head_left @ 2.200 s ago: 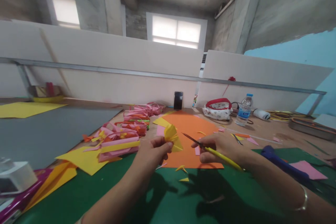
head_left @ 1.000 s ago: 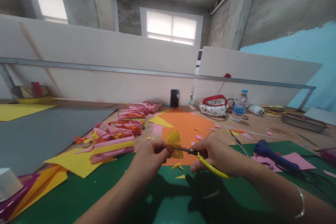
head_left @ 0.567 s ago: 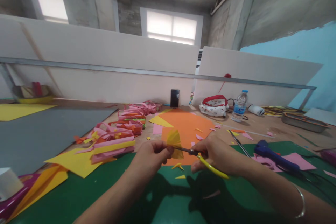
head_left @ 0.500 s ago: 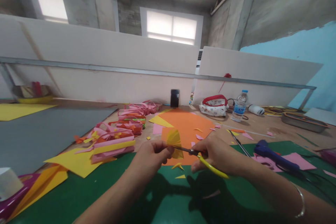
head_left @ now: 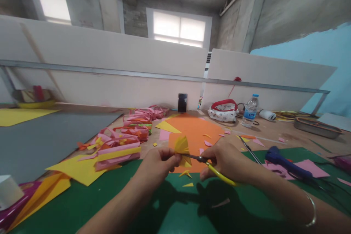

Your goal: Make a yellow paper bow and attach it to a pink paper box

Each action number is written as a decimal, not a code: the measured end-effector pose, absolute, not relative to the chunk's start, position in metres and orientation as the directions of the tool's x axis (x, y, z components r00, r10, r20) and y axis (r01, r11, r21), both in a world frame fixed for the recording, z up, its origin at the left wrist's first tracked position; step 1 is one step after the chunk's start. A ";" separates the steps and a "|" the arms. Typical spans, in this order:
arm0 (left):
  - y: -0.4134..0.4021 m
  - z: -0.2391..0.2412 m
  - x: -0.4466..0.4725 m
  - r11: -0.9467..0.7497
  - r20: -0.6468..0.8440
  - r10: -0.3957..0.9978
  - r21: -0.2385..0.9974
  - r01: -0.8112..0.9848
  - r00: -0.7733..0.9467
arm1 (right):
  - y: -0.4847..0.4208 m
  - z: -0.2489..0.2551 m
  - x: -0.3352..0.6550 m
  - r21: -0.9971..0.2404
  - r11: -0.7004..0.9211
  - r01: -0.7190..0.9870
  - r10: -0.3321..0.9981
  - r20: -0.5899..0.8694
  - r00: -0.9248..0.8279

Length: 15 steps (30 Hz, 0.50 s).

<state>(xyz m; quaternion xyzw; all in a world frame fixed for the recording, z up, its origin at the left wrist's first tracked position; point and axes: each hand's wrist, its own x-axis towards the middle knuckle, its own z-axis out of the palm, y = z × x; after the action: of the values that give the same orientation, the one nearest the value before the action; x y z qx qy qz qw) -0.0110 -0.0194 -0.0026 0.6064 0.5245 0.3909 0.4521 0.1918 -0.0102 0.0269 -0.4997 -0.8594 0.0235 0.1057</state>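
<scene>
Between thumb and fingers, my left hand [head_left: 161,161] pinches a small fanned piece of yellow paper [head_left: 182,145]. My right hand [head_left: 223,161] grips a pair of scissors [head_left: 221,176] with yellow handles. The dark blades point left and lie across the yellow paper, close to my left fingertips; whether they are fully closed I cannot make out. Below the hands, small yellow scraps [head_left: 188,185] rest on the green mat [head_left: 164,212]. Behind them lies a large orange paper sheet [head_left: 197,128].
Pink and orange folded paper pieces [head_left: 119,142] are heaped at left, beside yellow sheets [head_left: 82,170]. On the right are a blue glue gun [head_left: 287,164], a pen [head_left: 251,150] and pink paper [head_left: 314,168]. Farther back stand a phone [head_left: 182,102], a pouch [head_left: 223,111] and a water bottle [head_left: 249,111].
Almost nothing differs. The yellow paper's fan looks slightly shifted at the blades, while both hands keep their places and their holds.
</scene>
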 end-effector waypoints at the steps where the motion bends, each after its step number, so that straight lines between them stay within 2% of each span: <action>1: -0.019 -0.003 -0.011 -0.039 -0.002 0.990 0.959 0.280 0.144 | -0.010 0.027 0.191 -0.144 0.502 0.853 0.863 0.155 -0.481; 15: -0.018 -0.005 -0.010 -0.006 -0.036 0.987 0.967 0.253 0.159 | -0.011 0.027 0.191 -0.098 0.511 0.854 0.855 0.162 -0.493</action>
<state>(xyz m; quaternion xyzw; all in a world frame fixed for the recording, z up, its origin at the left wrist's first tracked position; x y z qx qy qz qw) -0.0101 -0.0181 -0.0048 0.5948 0.5210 0.3860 0.4752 0.1912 -0.0107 0.0272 -0.4945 -0.8640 0.0023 0.0949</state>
